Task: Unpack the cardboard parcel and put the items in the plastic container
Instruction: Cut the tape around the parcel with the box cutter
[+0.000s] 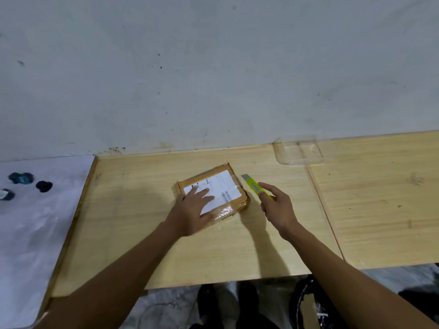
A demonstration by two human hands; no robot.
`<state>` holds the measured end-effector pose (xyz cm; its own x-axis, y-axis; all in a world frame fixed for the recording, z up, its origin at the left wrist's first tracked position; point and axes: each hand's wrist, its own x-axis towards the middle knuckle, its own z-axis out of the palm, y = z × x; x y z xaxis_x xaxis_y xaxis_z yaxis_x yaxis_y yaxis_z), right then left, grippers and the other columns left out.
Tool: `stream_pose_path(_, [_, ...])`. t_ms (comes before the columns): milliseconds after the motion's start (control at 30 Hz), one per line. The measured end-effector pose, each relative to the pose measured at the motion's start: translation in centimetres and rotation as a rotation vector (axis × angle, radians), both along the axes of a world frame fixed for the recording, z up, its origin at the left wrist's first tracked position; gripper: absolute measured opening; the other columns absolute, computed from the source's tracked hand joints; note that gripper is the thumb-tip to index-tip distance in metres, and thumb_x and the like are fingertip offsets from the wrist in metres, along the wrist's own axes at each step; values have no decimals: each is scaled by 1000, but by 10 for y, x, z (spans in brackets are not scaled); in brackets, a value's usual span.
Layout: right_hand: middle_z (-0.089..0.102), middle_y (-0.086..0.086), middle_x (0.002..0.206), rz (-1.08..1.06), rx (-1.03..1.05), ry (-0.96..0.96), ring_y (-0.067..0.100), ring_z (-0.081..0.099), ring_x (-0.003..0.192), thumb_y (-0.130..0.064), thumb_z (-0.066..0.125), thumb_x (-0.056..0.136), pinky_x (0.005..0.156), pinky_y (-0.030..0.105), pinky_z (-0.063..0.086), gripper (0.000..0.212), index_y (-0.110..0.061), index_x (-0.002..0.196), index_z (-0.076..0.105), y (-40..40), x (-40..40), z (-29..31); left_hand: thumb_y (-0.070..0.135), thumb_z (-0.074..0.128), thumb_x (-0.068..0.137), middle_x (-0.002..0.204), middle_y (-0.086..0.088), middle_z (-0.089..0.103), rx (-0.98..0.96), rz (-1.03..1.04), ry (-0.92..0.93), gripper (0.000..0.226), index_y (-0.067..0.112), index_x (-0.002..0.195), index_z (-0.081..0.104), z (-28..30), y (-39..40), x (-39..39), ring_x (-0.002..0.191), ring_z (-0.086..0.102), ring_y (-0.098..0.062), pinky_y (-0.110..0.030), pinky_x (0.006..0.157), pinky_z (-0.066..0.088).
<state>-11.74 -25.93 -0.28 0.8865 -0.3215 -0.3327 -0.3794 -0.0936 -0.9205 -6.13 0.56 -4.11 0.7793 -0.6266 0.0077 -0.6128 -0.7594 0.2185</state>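
A flat cardboard parcel (228, 184), wrapped in clear tape and bearing a white shipping label, lies in the middle of the wooden table (166, 245). My left hand (193, 210) rests flat on its near left part, fingers spread over the label. My right hand (276, 205) is just right of the parcel and grips a lime-green utility knife (253, 187), whose blade end points up and away beside the parcel's right edge. A clear plastic container (300, 153) stands at the back of the table, against the wall.
A white sheet (28, 233) covers the surface to the left, with three dark small objects (44, 186) on it. A grey wall rises behind the table. A second wooden tabletop (380, 198) adjoins on the right. Below the front edge are my feet and a bag with cardboard (308, 307).
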Motion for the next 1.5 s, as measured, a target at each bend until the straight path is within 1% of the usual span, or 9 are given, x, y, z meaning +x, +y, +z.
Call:
stream_pose_path(100, [54,4,62,24,-45,-1,12,46,56,-23,55,95,54,25,39,30,-29,123,64,1,3,-2,70,41,85,155,-5,36,138,124,93,69,31,143,43,0,-31,-11,142,32,-35,-56,104,39])
stream_pose_path(200, [55,1,63,41,-58,-5,12,47,56,-23,55,95,53,24,39,30,-28,123,64,0,4,-1,59,40,94,163,3,4,205,180,137,64,42,150,15,-1,-54,-16,150,1,-31,-61,114,13])
stream_pose_path(400, [55,-5,63,58,-92,3,10,48,55,-22,54,96,50,19,39,28,-28,122,64,-7,4,-1,39,64,86,152,1,41,174,69,56,61,38,142,40,-11,-25,-15,140,37,-33,-65,98,41])
stream_pose_path(633, [58,-13,68,177,-218,-35,7,52,59,-24,55,96,62,25,43,26,-32,120,64,7,5,-8,46,43,92,160,6,24,117,110,92,54,38,145,35,-4,-5,-14,149,15,-28,-61,113,17])
stream_pose_path(733, [60,-10,69,222,-304,-65,10,51,58,-22,54,97,60,27,43,28,-27,122,64,13,10,-5,69,35,81,160,-7,23,149,271,93,76,33,148,32,-5,-9,-14,147,15,-38,-60,114,15])
stream_pose_path(867, [60,-10,67,278,-438,-63,8,51,56,-22,50,98,55,25,37,32,-22,129,60,19,16,3,80,18,74,163,-9,0,159,349,135,94,31,153,13,-13,-9,-14,148,-7,-37,-52,117,-2])
stream_pose_path(1100, [64,9,83,427,-635,47,32,55,77,-17,39,96,65,34,42,34,-19,125,57,36,22,23,82,9,72,163,-8,-1,166,358,137,96,32,154,10,-12,-10,-15,148,-7,-38,-52,117,-2])
stream_pose_path(1300, [63,16,106,488,-780,158,34,55,87,-12,38,95,68,34,40,35,-14,126,53,48,28,37,86,1,69,163,-6,-9,167,372,169,98,35,153,3,-13,-13,-17,148,-13,-36,-50,118,-4])
stream_pose_path(1500, [61,15,106,563,-926,229,36,60,92,-4,38,90,66,33,39,29,-11,113,54,60,13,36,84,1,71,161,-5,-17,161,387,206,94,37,152,-3,-13,-14,-17,147,-20,-35,-50,118,-6])
